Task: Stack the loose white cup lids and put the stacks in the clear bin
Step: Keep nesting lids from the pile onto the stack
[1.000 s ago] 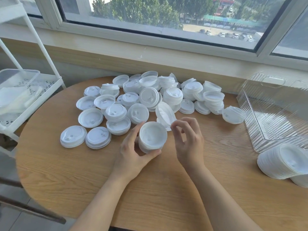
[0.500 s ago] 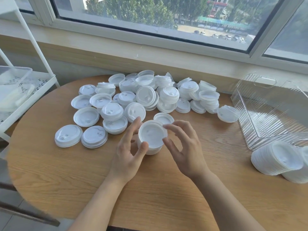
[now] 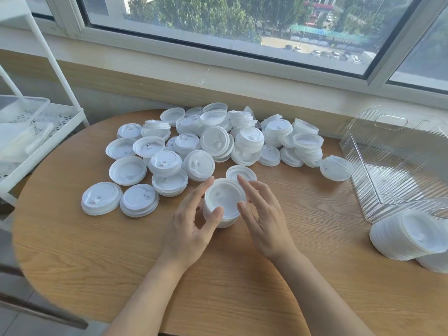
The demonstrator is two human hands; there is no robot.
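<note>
A short stack of white lids (image 3: 224,202) stands on the round wooden table (image 3: 242,275) in front of me, hollow side up. My left hand (image 3: 191,224) cups its left side, thumb on the near rim and fingers behind. My right hand (image 3: 263,217) touches the right rim with straight fingers and thumb. Several loose white lids (image 3: 213,141) lie heaped beyond the stack, and a single lid (image 3: 241,172) sits just behind it. The clear bin (image 3: 397,163) stands at the right, tilted, with nothing visible inside.
Two long lid stacks (image 3: 407,234) lie on their sides at the table's right edge, near the bin. A white wire shelf (image 3: 36,132) holding a clear container stands at the left. A window sill runs behind the table.
A tilted lid my right hand held a second ago now lies flat behind the stack. My right hand has moved in to the stack's right rim. The left hand keeps its hold.
</note>
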